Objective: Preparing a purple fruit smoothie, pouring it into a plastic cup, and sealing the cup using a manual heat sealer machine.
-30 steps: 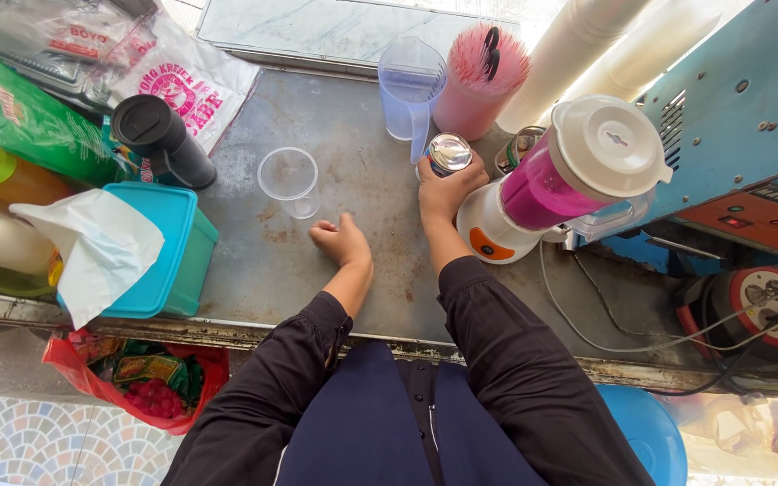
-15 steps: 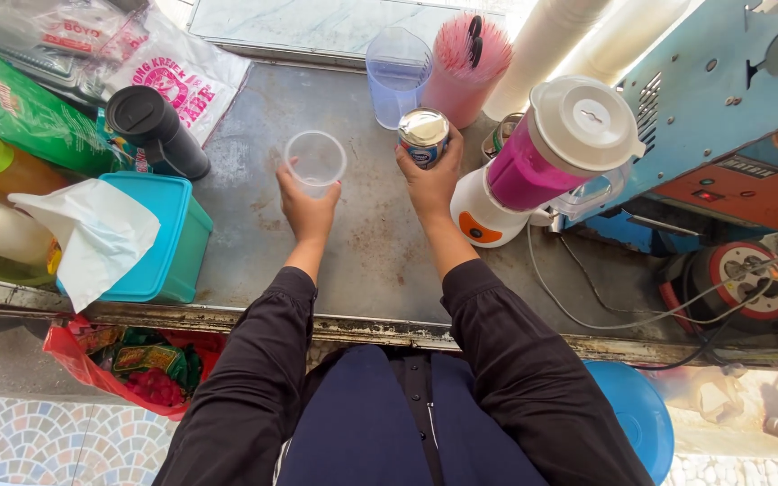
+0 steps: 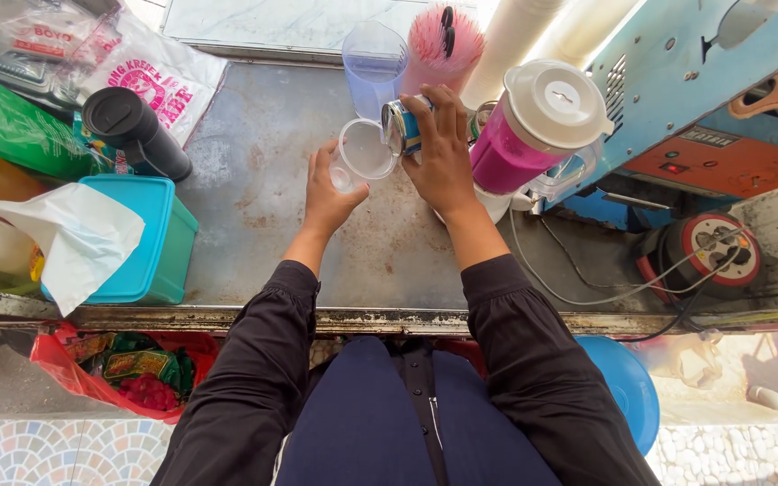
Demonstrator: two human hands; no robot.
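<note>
The right hand (image 3: 443, 153) is wrapped around a small metal can (image 3: 402, 125), tipped on its side so its open end points toward nine o'clock, straight at the mouth of a clear plastic cup (image 3: 364, 151). The left hand (image 3: 330, 193) grips that cup from below and tilts it toward the can, both held above the worn metal counter (image 3: 263, 193); can rim and cup rim sit just beside each other. Whether anything is flowing cannot be told. The likely trouble is a miss: the thin cup could flex under the fingers, or a rim could slip, sending liquid onto the counter or the dark sleeves. At three o'clock from the right hand, touching close, stands a blender (image 3: 533, 126) full of pink liquid; an elbow swing could knock it. At twelve o'clock are a clear measuring jug (image 3: 371, 63) and a pink straw holder (image 3: 438, 45), near enough to be bumped. A teal box (image 3: 150, 238) sits well apart at nine o'clock.
</note>
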